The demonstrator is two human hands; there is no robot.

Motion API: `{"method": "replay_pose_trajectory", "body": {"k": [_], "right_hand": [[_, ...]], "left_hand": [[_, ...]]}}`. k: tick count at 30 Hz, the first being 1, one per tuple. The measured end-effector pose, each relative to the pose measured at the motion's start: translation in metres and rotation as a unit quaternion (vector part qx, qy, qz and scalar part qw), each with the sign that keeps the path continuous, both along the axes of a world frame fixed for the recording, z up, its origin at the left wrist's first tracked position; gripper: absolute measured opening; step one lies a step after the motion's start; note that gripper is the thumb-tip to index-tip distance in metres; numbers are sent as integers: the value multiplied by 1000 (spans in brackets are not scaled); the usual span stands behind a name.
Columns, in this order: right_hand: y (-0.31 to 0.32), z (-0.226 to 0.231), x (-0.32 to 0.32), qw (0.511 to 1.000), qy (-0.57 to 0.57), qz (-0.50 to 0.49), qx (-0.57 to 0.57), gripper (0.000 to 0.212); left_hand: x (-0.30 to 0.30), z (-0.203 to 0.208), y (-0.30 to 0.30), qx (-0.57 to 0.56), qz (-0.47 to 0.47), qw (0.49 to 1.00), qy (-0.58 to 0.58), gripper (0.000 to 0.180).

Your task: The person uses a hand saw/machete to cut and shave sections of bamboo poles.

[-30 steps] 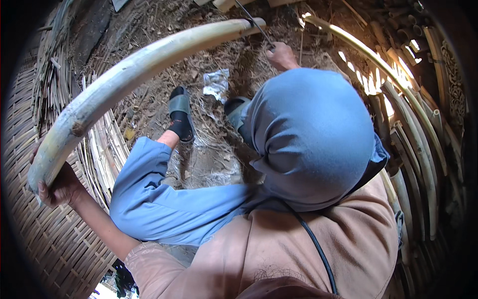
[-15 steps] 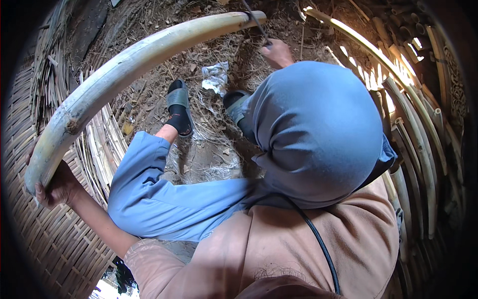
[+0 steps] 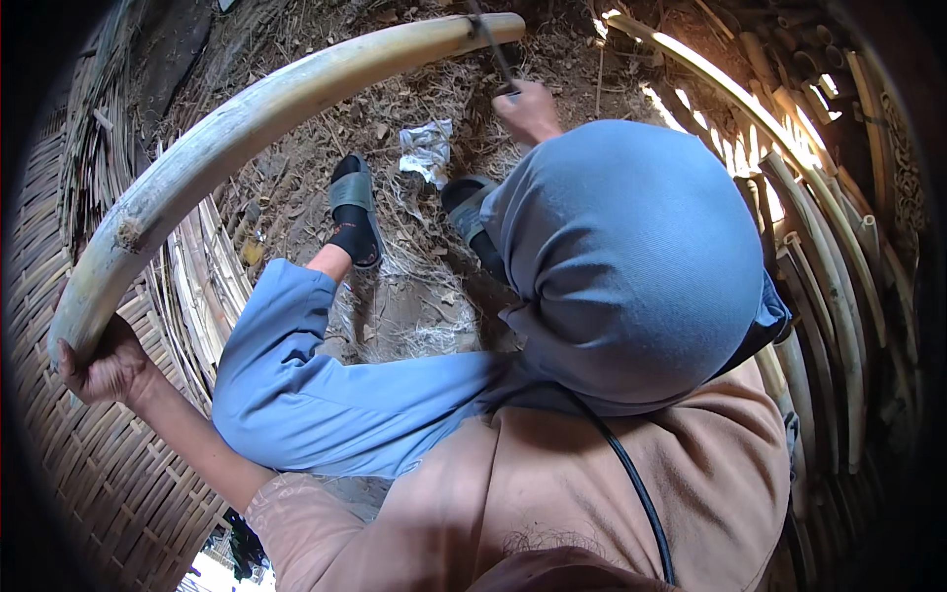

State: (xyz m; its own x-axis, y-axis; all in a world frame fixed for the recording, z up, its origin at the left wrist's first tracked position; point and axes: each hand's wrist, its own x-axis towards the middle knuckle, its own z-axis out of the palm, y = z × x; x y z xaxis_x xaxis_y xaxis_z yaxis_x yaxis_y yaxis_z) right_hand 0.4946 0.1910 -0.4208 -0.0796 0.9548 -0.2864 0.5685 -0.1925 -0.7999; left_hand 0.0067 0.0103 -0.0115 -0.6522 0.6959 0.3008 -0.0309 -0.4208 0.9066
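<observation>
A thick, pale bamboo pole (image 3: 247, 123) arcs across the upper left, with one node showing near its close end. My left hand (image 3: 110, 365) is closed around that close end from below, thumb on the near side. At the pole's far end, my right hand (image 3: 530, 111) grips a knife (image 3: 499, 59) with a long, thin, dark blade. The blade crosses the pole a little short of its far tip; whether it has cut in is too small to tell. The knife's handle is mostly hidden inside my fist.
A woven bamboo mat (image 3: 128, 474) lies at left, with split strips (image 3: 197, 286) beside it. Crumpled white plastic (image 3: 426, 153) rests on the straw-littered ground between my sandalled feet. More bamboo poles (image 3: 838, 296) lie along the right. My bent knees rise in the middle.
The pole has shifted slightly, its node moving up and left. My right hand and the knife have moved left, so the blade crosses farther from the tip. Both hands keep their grip.
</observation>
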Motion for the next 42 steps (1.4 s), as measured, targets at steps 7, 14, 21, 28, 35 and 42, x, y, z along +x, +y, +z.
{"method": "replay_pose_trajectory", "body": {"k": [7,14,21,28,35,42], "right_hand": [[11,1,5,1000,-9,-7,28,25],[15,19,-11,999,10,18,31,28],[19,7,6,1000,-11,5,3,28],[23,1,-3,999,4,22,33,27],[22,-5,-2,998,-63,11,-2,26],[20,26,-13,999,-4,35,24,27]], "left_hand": [[11,0,7,-1,28,1000,-8,67],[6,4,8,1,73,997,-10,62],[8,3,10,-30,16,998,-48,53],[8,10,13,-37,-8,996,-79,46],[18,11,12,-51,66,995,-59,45],[20,7,14,-60,84,992,-76,36]]}}
